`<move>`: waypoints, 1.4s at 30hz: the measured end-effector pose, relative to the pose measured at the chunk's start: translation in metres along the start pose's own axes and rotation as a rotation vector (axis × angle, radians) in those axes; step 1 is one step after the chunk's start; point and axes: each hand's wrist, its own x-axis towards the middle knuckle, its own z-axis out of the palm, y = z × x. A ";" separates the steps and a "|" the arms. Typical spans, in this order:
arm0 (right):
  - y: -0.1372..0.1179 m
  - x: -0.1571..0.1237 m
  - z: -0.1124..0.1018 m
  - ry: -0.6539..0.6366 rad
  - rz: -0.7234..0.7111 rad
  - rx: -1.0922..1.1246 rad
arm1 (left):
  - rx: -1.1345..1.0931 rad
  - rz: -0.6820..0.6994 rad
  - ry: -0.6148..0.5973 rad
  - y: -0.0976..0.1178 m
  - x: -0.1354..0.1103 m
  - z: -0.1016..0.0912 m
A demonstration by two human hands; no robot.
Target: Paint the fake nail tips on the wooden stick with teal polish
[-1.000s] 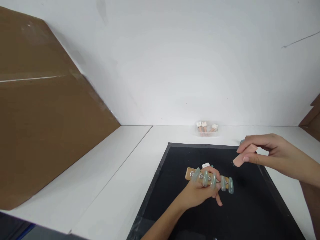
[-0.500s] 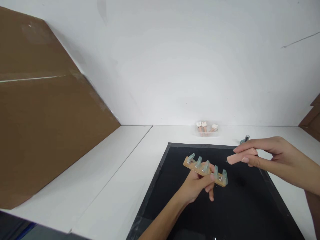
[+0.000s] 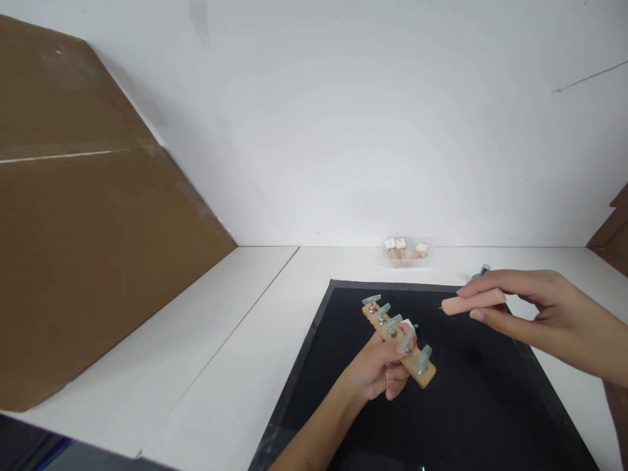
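My left hand (image 3: 375,373) is closed on a narrow wooden nail-tip stand (image 3: 424,374), tilted down to the right. Several pale green press-on nails (image 3: 392,325) stand along it in a row on small silver mounts. A small white piece (image 3: 408,323) shows behind the fingers; what it is I cannot make out. To the right of the stand, my right hand (image 3: 530,304) pinches a thin brush (image 3: 473,302) by its thick peach handle. Its fine dark tip points left toward the nails, apart from them.
A black mat (image 3: 471,405) lies under both hands on the white table (image 3: 235,366). A clear box (image 3: 412,263) at the back holds small white cubes with peach sticks. Beyond my right hand stands a silvery object (image 3: 481,271), partly hidden. A brown panel (image 3: 98,229) rises on the left.
My left hand has turned the stand, so its right end dips lower and the nails show from another side. The brush has levelled slightly and moved a little up and left.
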 end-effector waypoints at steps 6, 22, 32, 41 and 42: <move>-0.011 -0.001 0.000 -0.023 0.021 0.045 | -0.056 -0.048 -0.054 -0.001 -0.001 -0.001; -0.030 0.005 0.011 -0.118 -0.103 0.354 | 0.012 -0.186 -0.072 0.004 0.002 0.016; -0.024 0.004 0.012 -0.140 -0.091 0.306 | -0.016 -0.199 -0.114 0.002 0.005 0.018; -0.029 0.002 0.010 -0.165 -0.051 0.296 | 0.030 -0.243 -0.129 0.002 0.010 0.019; -0.029 0.002 0.010 -0.148 -0.054 0.294 | 0.036 -0.247 -0.131 0.002 0.009 0.019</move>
